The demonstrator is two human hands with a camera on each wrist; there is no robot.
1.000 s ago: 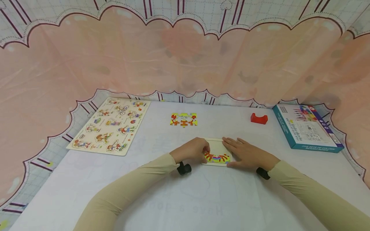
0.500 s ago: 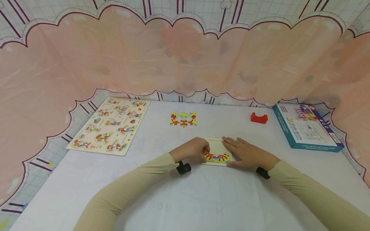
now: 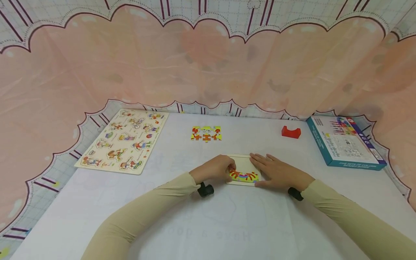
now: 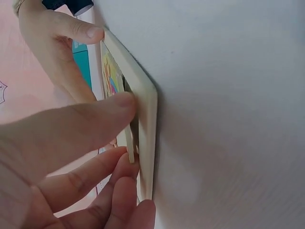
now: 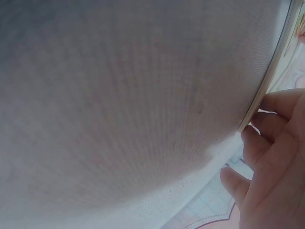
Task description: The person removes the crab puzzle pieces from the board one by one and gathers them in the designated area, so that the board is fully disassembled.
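Note:
A shallow cream puzzle tray [image 3: 242, 163] lies in front of me in the head view, with a row of joined jigsaw pieces [image 3: 245, 176] along its near side, printed red, yellow and rainbow. My left hand [image 3: 217, 169] pinches the left end of that row between thumb and fingers. In the left wrist view the held jigsaw piece [image 4: 130, 145] stands tilted up from the tray floor, a dark gap under it. My right hand [image 3: 280, 173] lies along the tray's right edge, fingers extended. In the right wrist view, its fingertips [image 5: 257, 138] touch the tray's side.
Beyond the tray lies a joined block of jigsaw pieces [image 3: 206, 133]. A red notched block [image 3: 290, 132] sits at the back right beside a teal box [image 3: 346, 144]. At the left is a wooden picture board [image 3: 123, 141]. A patterned cloth [image 3: 208, 68] hangs behind the table.
The left end of the joined row has shifted slightly off the tray's near rim with my left fingers. My right hand holds its place.

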